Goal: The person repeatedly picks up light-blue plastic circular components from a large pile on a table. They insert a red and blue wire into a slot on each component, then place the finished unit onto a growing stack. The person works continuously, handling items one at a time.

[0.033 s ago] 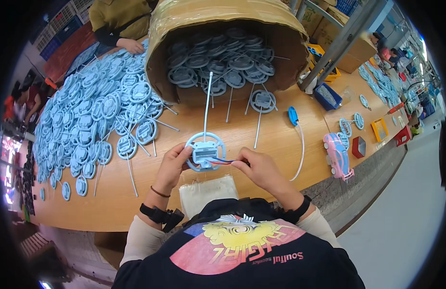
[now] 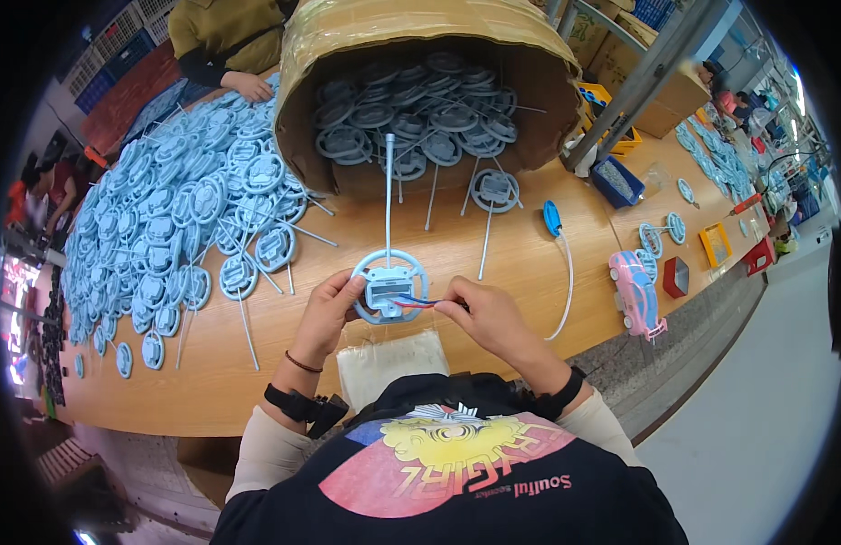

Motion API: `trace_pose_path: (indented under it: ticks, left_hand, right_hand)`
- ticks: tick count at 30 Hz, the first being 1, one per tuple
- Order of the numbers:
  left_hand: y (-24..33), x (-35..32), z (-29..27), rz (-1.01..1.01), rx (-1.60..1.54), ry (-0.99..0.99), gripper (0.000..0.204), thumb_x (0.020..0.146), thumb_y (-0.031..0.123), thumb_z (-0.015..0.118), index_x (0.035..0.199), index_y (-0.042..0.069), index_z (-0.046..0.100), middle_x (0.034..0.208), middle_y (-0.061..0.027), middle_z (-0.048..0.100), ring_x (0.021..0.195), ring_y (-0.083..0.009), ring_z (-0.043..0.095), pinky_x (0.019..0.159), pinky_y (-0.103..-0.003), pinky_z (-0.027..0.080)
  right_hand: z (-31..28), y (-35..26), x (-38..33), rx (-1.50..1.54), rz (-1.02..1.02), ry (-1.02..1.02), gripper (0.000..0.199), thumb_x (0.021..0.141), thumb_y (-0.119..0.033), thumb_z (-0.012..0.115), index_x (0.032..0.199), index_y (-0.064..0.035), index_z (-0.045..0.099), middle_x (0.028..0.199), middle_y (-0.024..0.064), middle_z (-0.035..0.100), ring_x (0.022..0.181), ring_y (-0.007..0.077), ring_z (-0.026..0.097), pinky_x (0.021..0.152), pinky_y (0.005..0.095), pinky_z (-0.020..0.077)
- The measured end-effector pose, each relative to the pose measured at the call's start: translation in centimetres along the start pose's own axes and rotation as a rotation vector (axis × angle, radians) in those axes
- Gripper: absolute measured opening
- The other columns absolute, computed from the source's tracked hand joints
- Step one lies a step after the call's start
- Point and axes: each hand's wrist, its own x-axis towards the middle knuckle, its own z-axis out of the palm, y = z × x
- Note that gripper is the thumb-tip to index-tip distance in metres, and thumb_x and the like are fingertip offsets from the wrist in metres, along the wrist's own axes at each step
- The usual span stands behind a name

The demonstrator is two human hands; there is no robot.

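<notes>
My left hand (image 2: 332,307) grips the left rim of a light blue toy steering wheel (image 2: 377,316), thumb on top. The wheel lies back side up, with a rectangular recess in its hub, and its long pale stem (image 2: 388,200) points away from me. Thin red and blue wires (image 2: 417,302) run from the hub to the right, into the closed fingertips of my right hand (image 2: 479,313). Their far ends are hidden in that hand. Just below the wheel, a whitish flat pad (image 2: 393,368) lies at the table's near edge.
A heap of similar blue wheels (image 2: 157,227) covers the left of the table (image 2: 348,409). A tipped cardboard carton (image 2: 429,23) holds more. To the right are a blue oval piece on a white cord (image 2: 553,218), a pink toy car (image 2: 634,291) and a blue bin (image 2: 617,182). Another person's hand (image 2: 248,86) rests by the heap.
The wheel has turned very slightly, its stem tip shifting a little to the left. My right hand, with the wires, has moved slightly left. Both hands keep their hold.
</notes>
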Motion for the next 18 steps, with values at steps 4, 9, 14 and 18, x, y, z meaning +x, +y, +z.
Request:
trace_pose_path:
  ticks: [4,9,14,18]
  left_hand:
    - [0.0,-0.3,1.9,0.001,-0.029,0.018,0.027,0.089,0.023,0.053,0.105,0.001,0.056,0.084,-0.0015,0.059,0.072,-0.0092,0.058,0.067,-0.025,0.053]
    - [-0.4,-0.1,2.0,-0.013,-0.043,-0.005,0.028,0.088,0.022,0.054,0.106,0.000,0.056,0.085,-0.0017,0.059,0.072,-0.0096,0.059,0.066,-0.026,0.053]
    - [0.1,0.0,1.8,-0.045,-0.081,-0.122,0.029,0.089,0.024,0.052,0.107,0.000,0.055,0.085,-0.0022,0.059,0.072,-0.0102,0.059,0.066,-0.026,0.053]
    - [-0.2,0.3,1.5,-0.022,-0.130,-0.159,0.031,0.090,0.026,0.050,0.108,0.001,0.054,0.087,-0.0036,0.059,0.076,-0.0118,0.059,0.069,-0.028,0.052]
  right_hand:
    - [-0.3,-0.3,0.3,-0.004,-0.013,-0.014,0.022,0.081,-0.026,0.059,0.079,-0.0056,0.053,0.067,0.0124,0.058,0.064,0.0325,0.056,0.055,0.0401,0.0404]
    - [-0.2,0.3,0.2,0.014,-0.060,-0.019,0.021,0.080,-0.026,0.060,0.079,-0.0056,0.054,0.067,0.0117,0.059,0.063,0.0319,0.057,0.055,0.0392,0.0415]
    - [-1.0,0.9,0.3,0.095,-0.066,-0.041,0.021,0.078,-0.025,0.062,0.078,-0.0063,0.054,0.066,0.0107,0.058,0.061,0.0290,0.056,0.054,0.0364,0.0417]
    - [-1.2,1.2,0.2,0.126,-0.094,-0.012,0.019,0.079,-0.022,0.064,0.078,-0.0058,0.054,0.065,0.0085,0.058,0.058,0.0239,0.056,0.053,0.0317,0.0419]
